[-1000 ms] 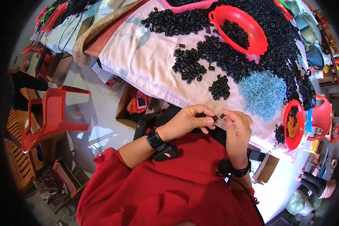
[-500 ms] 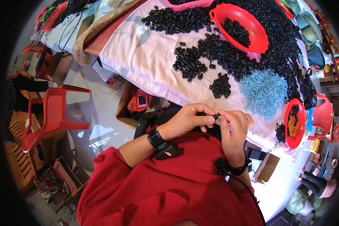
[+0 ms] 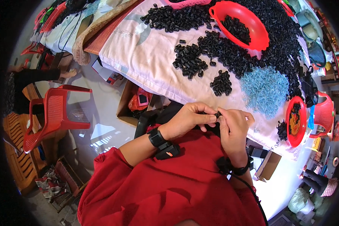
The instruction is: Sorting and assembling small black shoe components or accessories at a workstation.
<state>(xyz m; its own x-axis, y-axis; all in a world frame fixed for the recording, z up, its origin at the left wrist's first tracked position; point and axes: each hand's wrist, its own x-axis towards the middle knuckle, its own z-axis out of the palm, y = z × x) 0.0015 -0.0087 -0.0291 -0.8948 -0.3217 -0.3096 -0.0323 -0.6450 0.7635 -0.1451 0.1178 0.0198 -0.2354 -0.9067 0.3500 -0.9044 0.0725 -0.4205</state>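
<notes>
Two-handed pinch: my L hand (image 3: pixel 186 119) & R hand (image 3: pixel 234 129) grip small blk pc(s) (image 3: pixel 218 114) btwn fingertips (image 3: pixel 212 119), can't tell if 1 or 2, by worktop's (image 3: pixel 160 64) near edge. Blk heap (image 3: pixel 221 83) lies nr same edge; blue clear bits (image 3: pixel 264 91) rt of it; red oval tray (image 3: pixel 297 141) at the rt corner.

Right hand (image 3: pixel 234 126) now nearer left hand (image 3: pixel 188 118), fingertips drawn together at small black piece (image 3: pixel 218 114). Far left of left hand, co-worker's hand (image 3: pixel 69 73) newly visible, dark sleeve (image 3: pixel 41 75) outstretched.
</notes>
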